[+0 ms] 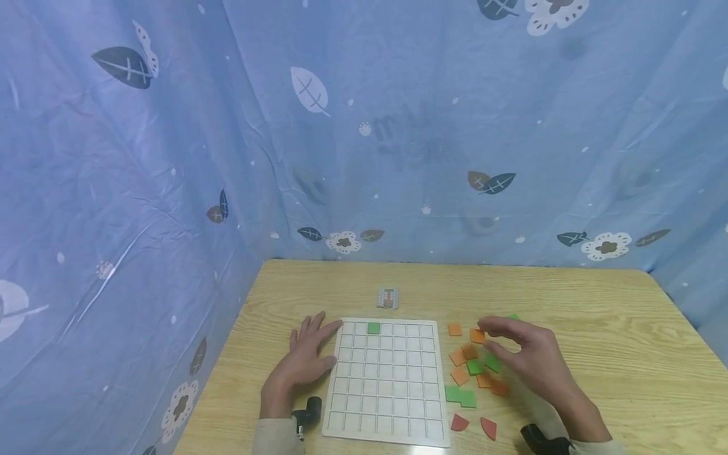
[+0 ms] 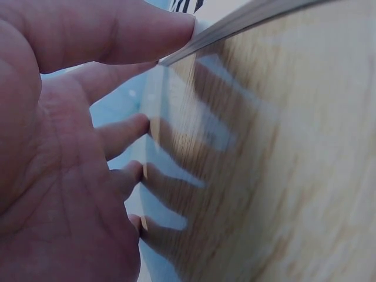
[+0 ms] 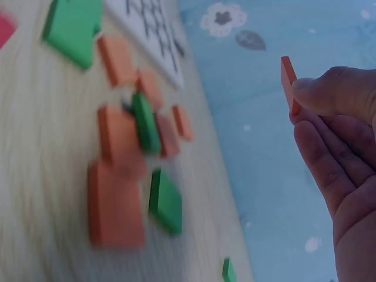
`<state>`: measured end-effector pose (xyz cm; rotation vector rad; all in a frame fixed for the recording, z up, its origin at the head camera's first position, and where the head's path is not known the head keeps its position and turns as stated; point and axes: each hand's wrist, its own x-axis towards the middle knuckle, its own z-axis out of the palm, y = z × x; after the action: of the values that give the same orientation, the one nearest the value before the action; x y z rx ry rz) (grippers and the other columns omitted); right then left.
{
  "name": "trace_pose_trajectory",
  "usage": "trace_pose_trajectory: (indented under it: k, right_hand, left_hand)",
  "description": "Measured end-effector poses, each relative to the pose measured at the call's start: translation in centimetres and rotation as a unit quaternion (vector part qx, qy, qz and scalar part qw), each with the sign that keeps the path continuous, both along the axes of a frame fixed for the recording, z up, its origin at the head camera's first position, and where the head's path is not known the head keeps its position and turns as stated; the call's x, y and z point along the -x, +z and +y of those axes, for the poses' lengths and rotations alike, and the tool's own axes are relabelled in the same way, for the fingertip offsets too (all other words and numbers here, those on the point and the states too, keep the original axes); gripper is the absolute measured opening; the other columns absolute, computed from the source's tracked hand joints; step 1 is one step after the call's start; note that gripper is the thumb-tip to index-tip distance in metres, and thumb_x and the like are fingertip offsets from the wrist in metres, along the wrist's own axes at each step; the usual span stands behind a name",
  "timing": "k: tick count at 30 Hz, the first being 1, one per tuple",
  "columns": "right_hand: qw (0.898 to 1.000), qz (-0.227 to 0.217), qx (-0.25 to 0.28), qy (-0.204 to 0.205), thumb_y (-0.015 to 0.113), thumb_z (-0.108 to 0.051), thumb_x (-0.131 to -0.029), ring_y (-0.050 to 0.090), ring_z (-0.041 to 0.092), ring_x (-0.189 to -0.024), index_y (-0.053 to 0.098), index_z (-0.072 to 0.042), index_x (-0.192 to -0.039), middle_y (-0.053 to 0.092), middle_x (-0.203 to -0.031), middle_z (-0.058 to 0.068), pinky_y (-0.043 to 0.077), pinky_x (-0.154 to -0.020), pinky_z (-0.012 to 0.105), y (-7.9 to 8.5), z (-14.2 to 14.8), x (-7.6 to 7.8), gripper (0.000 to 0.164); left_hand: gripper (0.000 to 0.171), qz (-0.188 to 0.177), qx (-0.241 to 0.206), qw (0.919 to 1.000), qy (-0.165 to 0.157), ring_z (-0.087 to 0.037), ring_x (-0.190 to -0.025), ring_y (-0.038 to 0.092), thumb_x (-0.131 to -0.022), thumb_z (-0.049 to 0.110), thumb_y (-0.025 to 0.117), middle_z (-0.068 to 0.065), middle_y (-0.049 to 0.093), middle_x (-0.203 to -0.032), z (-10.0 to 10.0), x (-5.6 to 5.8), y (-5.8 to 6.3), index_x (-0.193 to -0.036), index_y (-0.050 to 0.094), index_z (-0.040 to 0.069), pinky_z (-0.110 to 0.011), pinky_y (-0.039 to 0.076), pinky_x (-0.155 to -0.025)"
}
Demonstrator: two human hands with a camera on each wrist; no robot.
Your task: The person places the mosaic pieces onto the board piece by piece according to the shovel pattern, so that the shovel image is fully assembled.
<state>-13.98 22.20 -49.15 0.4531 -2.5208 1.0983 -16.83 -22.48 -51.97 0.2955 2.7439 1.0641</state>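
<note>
Between the thumb and a finger of my right hand [image 1: 533,355] an orange square tile [image 3: 288,84] is pinched, raised above the table in the right wrist view. Below it lie loose orange tiles [image 1: 460,376] and green tiles [image 1: 467,399], several of each, some overlapping. My left hand [image 1: 301,361] rests with spread fingers at the left edge of a white grid board [image 1: 384,387]. Its thumb [image 2: 170,30] touches the board's side in the left wrist view. One green square tile [image 1: 373,328] sits in the board's top row.
Two red quarter-round pieces [image 1: 459,423] lie right of the board's lower corner. A small card with a grid picture [image 1: 388,298] lies behind the board. The wooden table [image 1: 620,328] ends at a blue patterned curtain [image 1: 421,158] behind and at the left.
</note>
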Motion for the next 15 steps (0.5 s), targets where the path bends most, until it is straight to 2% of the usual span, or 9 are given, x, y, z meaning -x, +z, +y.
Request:
trace_pose_trajectory:
  k: [7,13,15]
  right_hand:
    - [0.998,-0.005,0.059,0.029,0.088,0.0,-0.088,0.074,-0.005,-0.107,0.081,-0.016,-0.126,0.084,-0.116,0.001,0.055,-0.094,0.006,0.4,-2.3,0.7,0.041]
    - [0.996,-0.012,0.074,0.045,0.088,-0.002,-0.089,0.077,0.004,-0.105,0.081,-0.017,-0.127,0.084,-0.116,-0.002,0.054,-0.097,0.007,1.0,-4.4,1.2,0.041]
    - [0.996,-0.023,0.073,0.048,0.088,-0.004,-0.09,0.077,0.007,-0.105,0.081,-0.017,-0.127,0.084,-0.117,-0.003,0.057,-0.098,0.011,1.1,-5.1,1.3,0.04]
  left_hand:
    - [0.076,0.002,-0.002,1.0,0.001,-0.054,-0.168,0.003,-0.089,0.006,0.07,-0.024,0.023,-0.18,-0.1,0.1,0.0,-0.163,0.054,0.018,-0.075,-0.006,-0.133]
    - [0.077,-0.001,-0.003,1.0,-0.001,-0.053,-0.169,0.003,-0.089,0.007,0.07,-0.024,0.022,-0.18,-0.1,-0.1,0.2,-0.163,0.053,0.018,-0.074,-0.006,-0.133]
    - [0.077,-0.002,-0.005,1.0,-0.001,-0.053,-0.169,0.003,-0.089,0.007,0.07,-0.024,0.022,-0.181,-0.1,0.0,0.2,-0.163,0.053,0.019,-0.075,-0.006,-0.133]
